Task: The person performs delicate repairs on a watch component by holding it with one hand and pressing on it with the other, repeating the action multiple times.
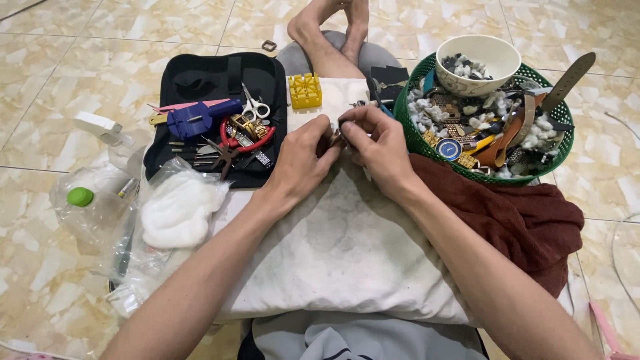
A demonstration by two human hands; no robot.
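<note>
1. Near the far edge of the white cushion [347,247], a small metal piece [337,137], too hidden to name, sits pinched between both hands.
2. The left hand [303,160] clenches it from the left side with curled fingertips.
3. The right hand [380,150] grips it from the right, thumb and forefinger closed on it.
4. Just beyond lies a yellow ribbed plastic block [305,91].
5. Left of the cushion, a black fabric tool case [193,80] holds small scissors [254,107], red-handled pliers [243,141] and a blue tool [200,117].
6. Fluffy cotton wool [179,208] lies at the near left.
7. At the right, a green woven plastic basket [410,137] carries watch parts and a ceramic bowl [477,63], beside a rumpled brown towel [533,220].
</note>
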